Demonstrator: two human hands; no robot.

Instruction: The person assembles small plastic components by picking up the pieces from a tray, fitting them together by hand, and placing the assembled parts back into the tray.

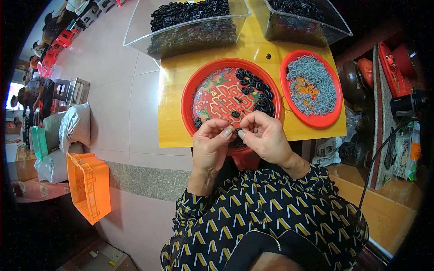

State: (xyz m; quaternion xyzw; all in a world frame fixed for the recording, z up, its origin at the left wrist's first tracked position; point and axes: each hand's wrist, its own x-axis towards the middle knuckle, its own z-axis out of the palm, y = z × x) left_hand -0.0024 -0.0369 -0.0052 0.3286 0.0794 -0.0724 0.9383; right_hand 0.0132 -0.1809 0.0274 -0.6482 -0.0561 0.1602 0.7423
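Note:
Both my hands meet over the near rim of a red round tray (186, 97) with a patterned bottom. A small black plastic part (238, 131) is between my fingertips. My right hand (269, 140) pinches this part with thumb and forefinger. My left hand (210, 143) is closed in a pinch right beside it; whatever its fingertips hold is too small to make out. Loose black plastic parts (266, 105) are heaped along the tray's right side, and a few lie near its middle. To the right, a red oval tray (316, 121) carries many grey screws (312, 70).
Two clear plastic bins (194, 43) (298, 29) full of black parts stand at the yellow table's (172, 131) far side. One black part (268, 56) lies loose there. An orange crate (88, 185) and white sacks (76, 125) are at left. A cable (371, 165) hangs at right.

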